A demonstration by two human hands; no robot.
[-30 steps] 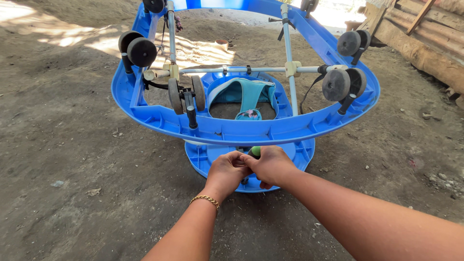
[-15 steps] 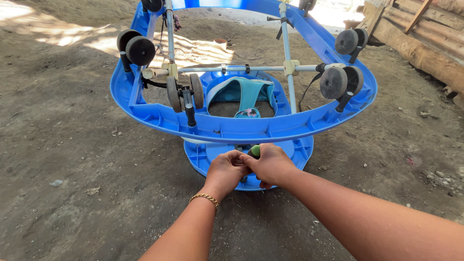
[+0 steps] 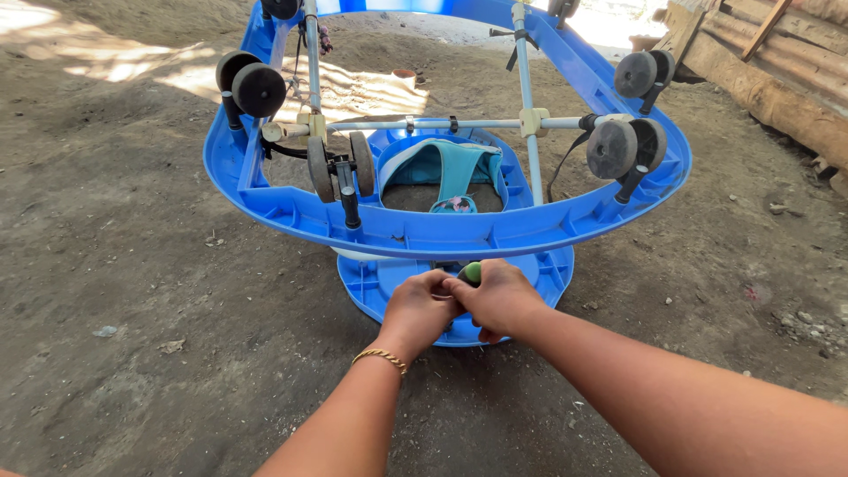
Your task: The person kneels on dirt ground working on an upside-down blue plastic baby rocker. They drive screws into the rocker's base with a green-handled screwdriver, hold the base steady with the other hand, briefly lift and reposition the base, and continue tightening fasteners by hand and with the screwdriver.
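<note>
An upturned blue plastic baby walker point(image 3: 424, 231) lies on the dirt, its black wheels point(image 3: 258, 88) pointing up and a teal fabric seat point(image 3: 450, 168) showing through the ring. Both my hands meet at the near edge of its lower blue tray point(image 3: 548, 269). My right hand point(image 3: 499, 299) is closed around a small green-tipped tool handle point(image 3: 473, 271). My left hand point(image 3: 422, 309), with a gold bracelet on the wrist, pinches at the same spot beside it. What lies under the fingers is hidden.
White metal rods point(image 3: 459, 124) cross the walker's frame. Stacked wooden planks point(image 3: 768, 79) lie at the far right. Bare dirt ground point(image 3: 132, 265) with small stones surrounds the walker.
Both hands stay at the same spot on the tray's edge. The view has shifted slightly; nothing else visibly moved.
</note>
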